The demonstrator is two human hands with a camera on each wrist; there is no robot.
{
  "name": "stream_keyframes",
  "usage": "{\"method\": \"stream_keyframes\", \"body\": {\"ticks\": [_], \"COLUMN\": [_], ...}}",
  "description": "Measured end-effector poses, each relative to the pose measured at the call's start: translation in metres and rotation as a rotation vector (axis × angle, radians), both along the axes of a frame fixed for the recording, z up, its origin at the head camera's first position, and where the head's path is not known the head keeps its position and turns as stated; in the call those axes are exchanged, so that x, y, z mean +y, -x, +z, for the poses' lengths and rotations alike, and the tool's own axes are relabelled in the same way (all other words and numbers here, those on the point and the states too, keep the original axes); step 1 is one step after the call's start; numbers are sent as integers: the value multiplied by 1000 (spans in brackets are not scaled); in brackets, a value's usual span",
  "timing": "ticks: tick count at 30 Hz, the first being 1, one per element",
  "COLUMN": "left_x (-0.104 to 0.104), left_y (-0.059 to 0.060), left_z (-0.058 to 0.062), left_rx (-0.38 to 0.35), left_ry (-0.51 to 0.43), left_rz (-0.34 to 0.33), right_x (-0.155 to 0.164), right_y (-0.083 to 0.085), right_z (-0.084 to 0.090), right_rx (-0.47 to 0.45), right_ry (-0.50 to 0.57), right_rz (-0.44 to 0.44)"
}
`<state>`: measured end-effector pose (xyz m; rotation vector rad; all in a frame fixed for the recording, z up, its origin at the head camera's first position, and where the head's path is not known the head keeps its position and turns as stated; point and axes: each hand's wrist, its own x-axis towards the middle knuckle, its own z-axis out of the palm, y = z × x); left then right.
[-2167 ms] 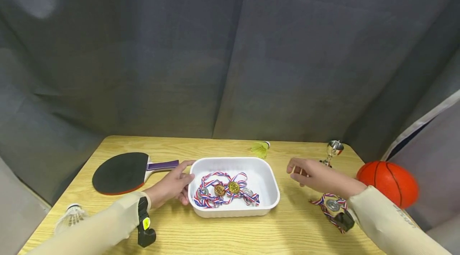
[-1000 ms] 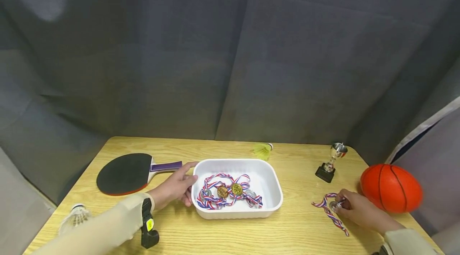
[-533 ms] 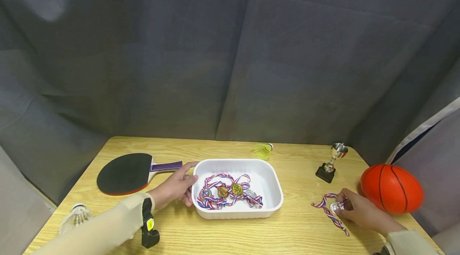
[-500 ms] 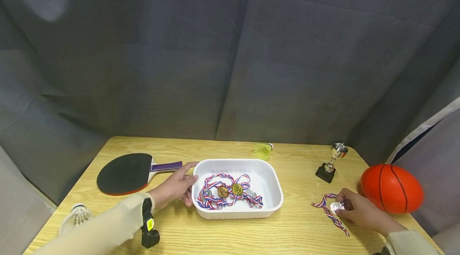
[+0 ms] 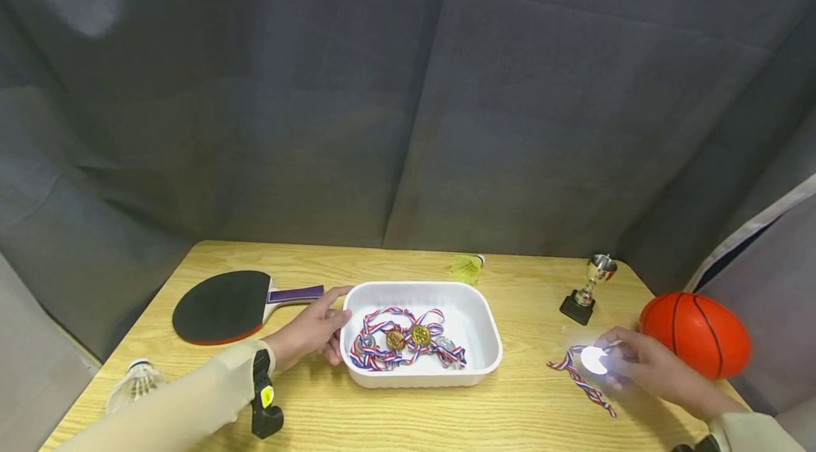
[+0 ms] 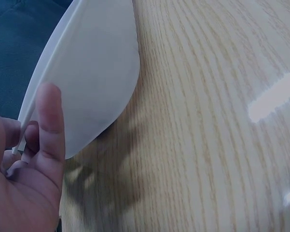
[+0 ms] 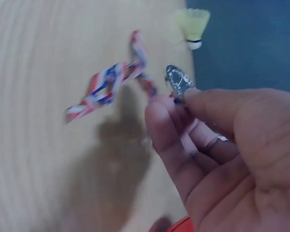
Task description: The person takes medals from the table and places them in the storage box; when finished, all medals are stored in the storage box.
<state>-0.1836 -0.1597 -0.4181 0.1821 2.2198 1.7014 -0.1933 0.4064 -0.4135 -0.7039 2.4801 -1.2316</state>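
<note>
My right hand [image 5: 627, 363] [image 7: 202, 130] pinches a silver medal [image 5: 594, 360] [image 7: 179, 80] between thumb and fingers, lifted a little off the table near the right edge; its red, white and blue ribbon [image 5: 579, 381] [image 7: 111, 87] trails down to the wood. My left hand [image 5: 312, 331] [image 6: 31, 159] rests against the left end of a white tray [image 5: 487, 339] [image 6: 94, 72], fingers along its rim. Several medals [image 5: 408, 339] with striped ribbons lie in the tray.
A table tennis bat [image 5: 229, 304] lies at the left, a white shuttlecock [image 5: 132, 381] near the front left corner. A yellow shuttlecock [image 5: 467, 268] [image 7: 192, 24] sits behind the tray. A small trophy [image 5: 589, 289] and an orange ball [image 5: 695, 335] stand at the right.
My right hand came from above the table down to the medal by the ball, pinched it and has raised it slightly, dragging the ribbon. The left hand has stayed on the tray.
</note>
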Motion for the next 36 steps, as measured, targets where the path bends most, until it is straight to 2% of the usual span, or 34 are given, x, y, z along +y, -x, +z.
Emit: {"method": "stream_keyframes", "body": {"ticks": [7,14,17,27,36], "left_x": [-2,-4,-4,-3,-1], "left_y": [1,-3,-3,-2,-2], "left_z": [0,-1,-1,-1,-1], "left_rx": [2,-1,0,1,0], "left_ry": [-15,-19,-23,-25,-24], "left_rz": [-3,0,-2,-10,-6], "right_x": [-22,-52,-63,-91,-124], "right_y": [6,10,13,20,26], "right_z": [37,75,87,122,151], "right_rx": [15,184,225,268,355], "right_ry": [77,88,102,117,182], "right_rz": [-6,-53,-66,-111,-129]}}
